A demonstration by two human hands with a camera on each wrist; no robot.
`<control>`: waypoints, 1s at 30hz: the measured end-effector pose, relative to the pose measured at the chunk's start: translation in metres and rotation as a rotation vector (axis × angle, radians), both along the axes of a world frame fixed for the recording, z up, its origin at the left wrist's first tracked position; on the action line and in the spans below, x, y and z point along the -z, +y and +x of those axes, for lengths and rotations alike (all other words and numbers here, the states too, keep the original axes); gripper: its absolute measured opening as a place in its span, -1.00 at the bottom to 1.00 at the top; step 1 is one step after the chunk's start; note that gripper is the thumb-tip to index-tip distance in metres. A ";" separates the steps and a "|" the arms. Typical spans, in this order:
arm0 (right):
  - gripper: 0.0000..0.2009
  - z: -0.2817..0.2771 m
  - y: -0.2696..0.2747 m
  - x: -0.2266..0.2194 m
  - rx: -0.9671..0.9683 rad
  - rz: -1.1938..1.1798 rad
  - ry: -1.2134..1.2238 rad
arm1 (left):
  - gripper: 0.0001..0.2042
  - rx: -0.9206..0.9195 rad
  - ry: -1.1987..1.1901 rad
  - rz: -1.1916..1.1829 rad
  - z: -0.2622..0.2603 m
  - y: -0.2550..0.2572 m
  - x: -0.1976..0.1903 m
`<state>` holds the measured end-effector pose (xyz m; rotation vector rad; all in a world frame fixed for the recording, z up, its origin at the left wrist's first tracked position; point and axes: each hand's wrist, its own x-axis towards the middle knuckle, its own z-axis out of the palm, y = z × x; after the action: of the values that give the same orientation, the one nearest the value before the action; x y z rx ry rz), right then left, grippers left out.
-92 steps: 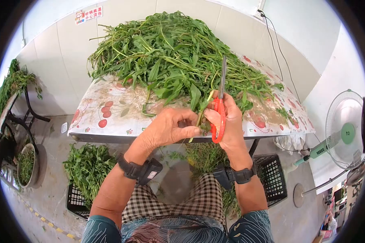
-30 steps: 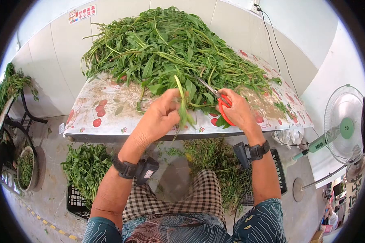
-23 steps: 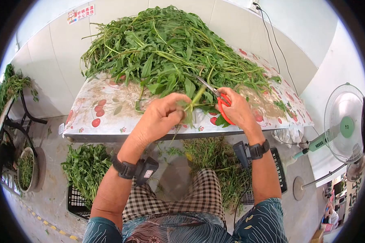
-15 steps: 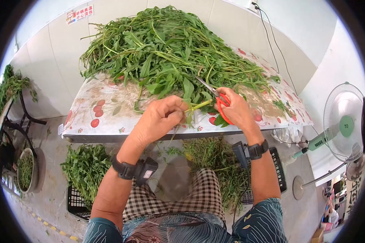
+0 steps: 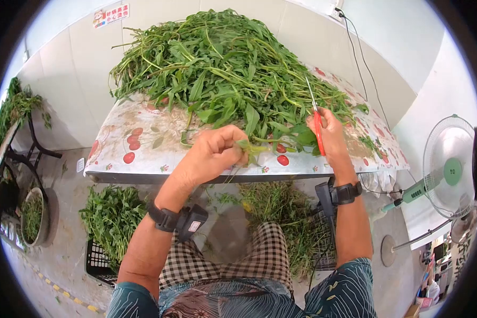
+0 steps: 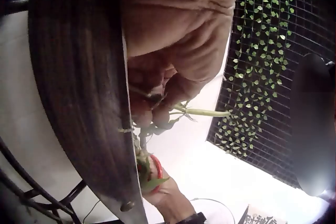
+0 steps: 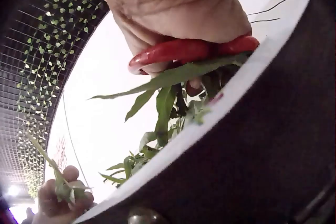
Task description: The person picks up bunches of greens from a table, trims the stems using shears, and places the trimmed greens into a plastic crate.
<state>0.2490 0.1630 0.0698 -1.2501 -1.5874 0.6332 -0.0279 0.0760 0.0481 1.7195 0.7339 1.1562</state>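
My left hand [image 5: 209, 153] is over the table's front edge and pinches a short green stem [image 5: 257, 149] between thumb and fingers. In the left wrist view the pale stem [image 6: 207, 112] sticks out past the fingertips. To the right, my right hand [image 5: 331, 135] holds scissors [image 5: 318, 127] by their red handles, blades pointing up and away over the greens. Green leaves [image 5: 305, 135] lie right beside that hand; in the right wrist view long leaves [image 7: 165, 103] hang below the red handle. Behind both hands a big heap of leafy greens [image 5: 217, 69] covers much of the table.
A cherry-print cloth [image 5: 108, 146] covers the table. Below stand a black crate of leafy greens [image 5: 111, 222], a pile of thin stalks [image 5: 281, 212] and another crate [image 5: 323, 233]. A standing fan [image 5: 450, 169] is at the right, a tub of greens [image 5: 33, 217] at the left.
My right hand has moved right with the scissors, whose blades now point more upward. The stem in my left hand has tipped from upright to pointing right, while that hand stays nearly in place.
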 end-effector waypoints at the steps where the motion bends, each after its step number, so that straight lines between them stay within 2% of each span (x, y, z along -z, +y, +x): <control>1: -0.57 0.002 0.003 -0.001 0.000 0.012 -0.002 | -0.90 0.040 -0.003 -0.016 -0.002 -0.002 -0.001; 5: -0.58 0.004 0.003 -0.003 -0.097 0.015 0.144 | -0.78 0.327 0.009 0.029 -0.007 0.001 -0.001; 8: -0.59 0.002 -0.001 -0.006 -0.127 -0.020 0.161 | -0.75 0.222 -0.098 -0.049 -0.004 -0.002 -0.001; 11: -0.63 -0.015 -0.011 -0.007 0.147 0.268 -0.200 | -0.69 0.153 -0.130 -0.022 0.000 0.000 0.002; 14: -0.68 -0.042 -0.038 -0.017 -0.019 0.164 -0.260 | -0.71 0.117 -0.102 -0.001 0.000 0.001 0.002; 17: -0.70 -0.057 -0.037 -0.002 -0.224 0.263 -0.541 | -0.75 0.078 -0.070 0.013 0.001 0.000 0.000; 21: -0.74 -0.060 -0.039 0.004 -0.188 0.370 -0.602 | -0.78 0.056 -0.066 0.024 0.000 0.000 0.003; 24: -0.72 -0.056 -0.052 -0.002 -0.218 0.173 -0.107 | -0.79 0.031 -0.057 0.020 0.002 0.000 0.002; 27: -0.67 -0.038 -0.053 -0.016 -0.412 -0.037 0.411 | -0.80 0.024 -0.063 0.006 0.003 -0.001 0.001; 30: -0.61 -0.034 -0.067 -0.024 -0.530 -0.153 0.653 | -0.81 0.033 -0.086 0.011 0.004 0.001 0.003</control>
<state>0.2153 0.0958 0.0941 -0.6024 -1.3088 1.3608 -0.0240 0.0770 0.0453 1.6741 0.6455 1.2058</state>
